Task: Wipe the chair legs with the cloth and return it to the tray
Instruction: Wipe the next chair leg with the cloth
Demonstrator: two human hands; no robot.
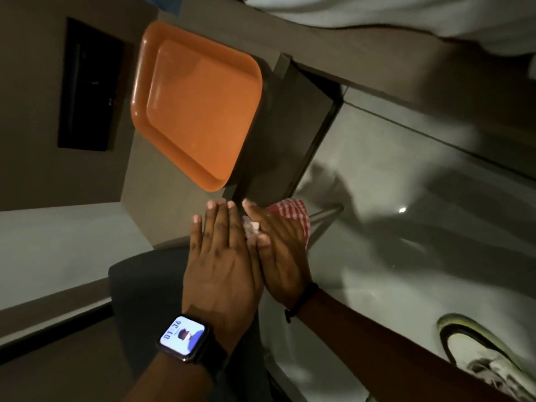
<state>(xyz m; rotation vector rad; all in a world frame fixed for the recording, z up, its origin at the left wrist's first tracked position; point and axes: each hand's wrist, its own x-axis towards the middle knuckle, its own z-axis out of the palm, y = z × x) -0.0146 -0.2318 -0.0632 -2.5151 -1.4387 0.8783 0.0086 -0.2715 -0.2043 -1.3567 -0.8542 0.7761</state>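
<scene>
The view is tilted sideways. A red-and-white checked cloth (291, 214) is bunched under my right hand (280, 256), which presses it against a thin pale bar (329, 213), apparently a chair leg. A black band sits on that wrist. My left hand (220, 262), with a smartwatch on its wrist, lies flat beside the right hand with its fingers straight and holds nothing. It rests over a dark grey padded seat (142, 288). The orange tray (139, 105) lies empty on a dark stand just beyond my fingertips.
The dark stand (290, 134) under the tray has a thin open frame reaching to the glossy grey floor (406, 271). A white shoe (475, 358) is at the lower right. White fabric (406, 18) fills the top right. A dark wall panel (90, 85) is at the left.
</scene>
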